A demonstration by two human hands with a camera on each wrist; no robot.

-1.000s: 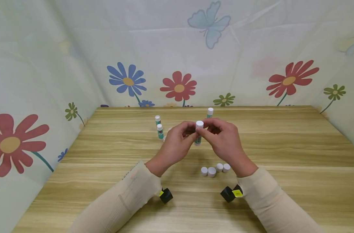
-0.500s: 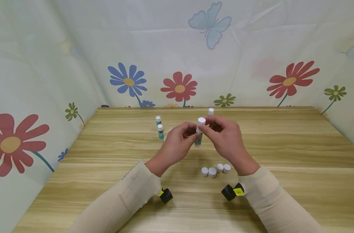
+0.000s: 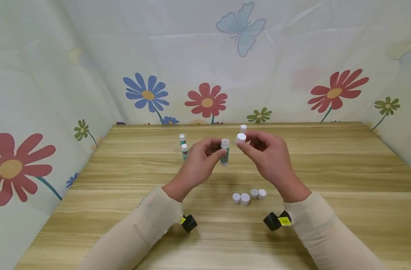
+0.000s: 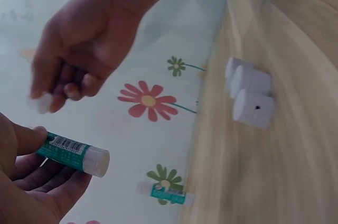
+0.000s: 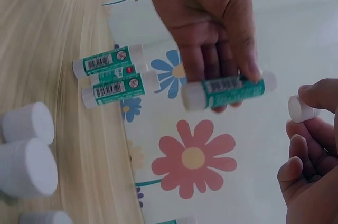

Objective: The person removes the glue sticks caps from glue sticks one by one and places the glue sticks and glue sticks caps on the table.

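My left hand grips a green-and-white glue stick upright above the table, its white top end uncovered. Between the thumb and fingers of my right hand is a white cap, held a little up and to the right of the glue stick, apart from it. From the right wrist view, the cap turns its hollow end towards the glue stick. The left wrist view shows the green label and barcode of the held glue stick.
Several loose white caps stand on the wooden table nearer the body. More glue sticks stand upright at the left, partly behind my left hand. Another, with a white top, is behind my right hand. A flowered cloth hangs behind.
The cap has come off the glue stick: my right hand moved up and right with it, while my left hand shifted slightly left with the glue stick.
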